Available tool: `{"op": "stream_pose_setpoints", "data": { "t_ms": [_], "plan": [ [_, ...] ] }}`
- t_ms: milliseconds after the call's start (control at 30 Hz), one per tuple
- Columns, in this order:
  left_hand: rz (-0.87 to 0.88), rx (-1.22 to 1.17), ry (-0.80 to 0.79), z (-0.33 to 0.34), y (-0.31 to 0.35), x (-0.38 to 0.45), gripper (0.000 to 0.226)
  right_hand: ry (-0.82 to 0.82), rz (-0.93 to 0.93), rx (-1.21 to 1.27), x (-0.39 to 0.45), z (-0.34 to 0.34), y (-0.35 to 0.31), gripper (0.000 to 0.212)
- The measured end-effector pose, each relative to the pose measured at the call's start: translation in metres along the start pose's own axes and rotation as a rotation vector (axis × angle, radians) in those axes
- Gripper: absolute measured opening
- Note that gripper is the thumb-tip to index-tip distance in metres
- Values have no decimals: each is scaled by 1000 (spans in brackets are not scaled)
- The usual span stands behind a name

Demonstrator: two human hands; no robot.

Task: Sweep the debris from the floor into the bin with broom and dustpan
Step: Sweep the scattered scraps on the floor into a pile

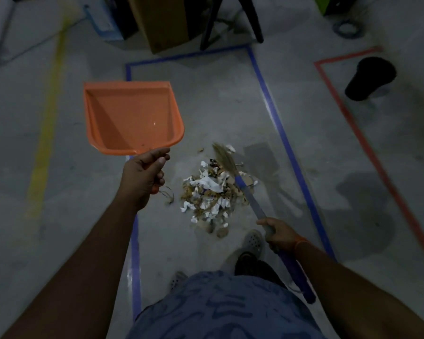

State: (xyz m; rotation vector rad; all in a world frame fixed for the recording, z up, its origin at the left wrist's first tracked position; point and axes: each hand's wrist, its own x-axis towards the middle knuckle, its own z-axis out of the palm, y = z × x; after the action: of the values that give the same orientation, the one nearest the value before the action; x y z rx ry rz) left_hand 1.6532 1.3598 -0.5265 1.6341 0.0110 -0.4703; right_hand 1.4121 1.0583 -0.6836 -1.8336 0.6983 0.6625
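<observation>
An orange dustpan (pixel 130 116) hangs in the air left of centre, and my left hand (pixel 145 174) grips its handle from below. A pile of debris (pixel 211 194), white paper scraps and brown bits, lies on the grey floor inside a blue tape rectangle. My right hand (pixel 278 232) grips the broom (pixel 249 194) by its grey and purple handle. The broom's straw head rests at the far edge of the pile. A black bin (pixel 370 78) lies on its side at the upper right, inside a red tape outline.
Blue tape (pixel 283 133) frames the floor around the pile. A cardboard box (pixel 162 20) and black chair legs (pixel 230 20) stand at the far end. A yellow line (pixel 48 123) runs along the left. My feet in clogs (pixel 252 243) stand just behind the pile.
</observation>
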Motion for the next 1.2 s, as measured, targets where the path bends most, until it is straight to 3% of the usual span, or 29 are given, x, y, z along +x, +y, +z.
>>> {"op": "stream_pose_setpoints", "data": {
  "t_ms": [333,600,767,867,967,1100,1200],
  "plan": [
    [-26,-57,165,-186,-26,-87,24,-158,2,-48,2,160,-128,45],
    [-86,-66,236,-253,-37,-93,27,-352,219,-3,27,224,-218,44],
    [-111,-35,209,-274,-29,-48,26,-259,280,91,68,228,-249,33],
    [-140,-10,184,-284,-17,-9,27,-196,293,302,84,219,-278,6],
    [-150,23,145,-289,1,34,28,-166,301,566,95,206,-311,30],
    [-129,64,95,-286,27,86,28,-108,316,802,109,190,-348,28],
    [-102,83,37,-284,42,121,28,-21,265,785,119,181,-376,25]
  ]
}}
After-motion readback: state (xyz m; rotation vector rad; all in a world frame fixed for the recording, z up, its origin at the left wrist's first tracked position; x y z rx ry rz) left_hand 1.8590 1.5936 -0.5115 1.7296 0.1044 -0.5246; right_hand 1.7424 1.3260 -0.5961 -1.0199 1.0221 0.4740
